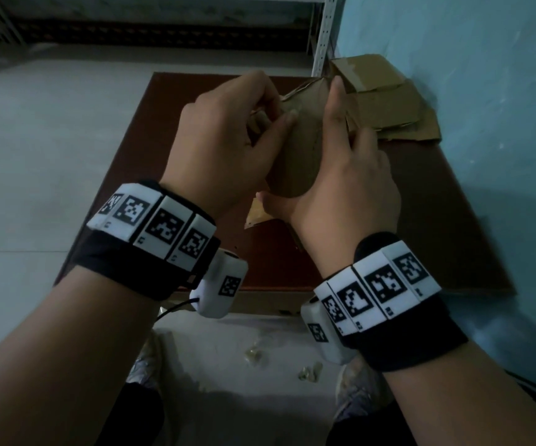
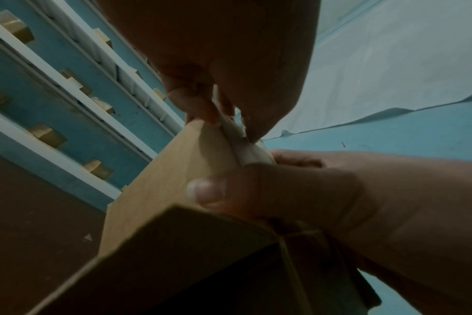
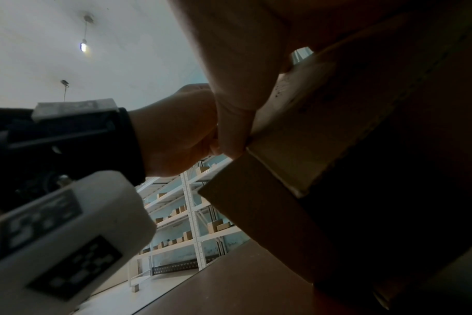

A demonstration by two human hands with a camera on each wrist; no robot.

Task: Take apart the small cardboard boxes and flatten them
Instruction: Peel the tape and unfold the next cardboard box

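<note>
I hold a small brown cardboard box (image 1: 295, 156) above the dark brown table (image 1: 427, 201), between both hands. My right hand (image 1: 344, 169) grips its right side, fingers running up the far face and thumb (image 2: 210, 189) under the near end. My left hand (image 1: 260, 123) curls over the box's top left. Its thumb and fingertips (image 2: 202, 108) pinch a pale strip (image 2: 236, 136) at the box's upper seam; whether this is tape or a flap edge I cannot tell. In the right wrist view the box (image 3: 288, 162) fills the right side, one flap hanging open below.
A pile of flattened cardboard pieces (image 1: 385, 101) lies at the table's back right corner against the blue wall (image 1: 485, 91). A white shelf upright (image 1: 324, 33) stands behind it. Small scraps (image 1: 253, 352) lie on the pale floor near my feet. Shelves with boxes (image 3: 192, 213) line the room.
</note>
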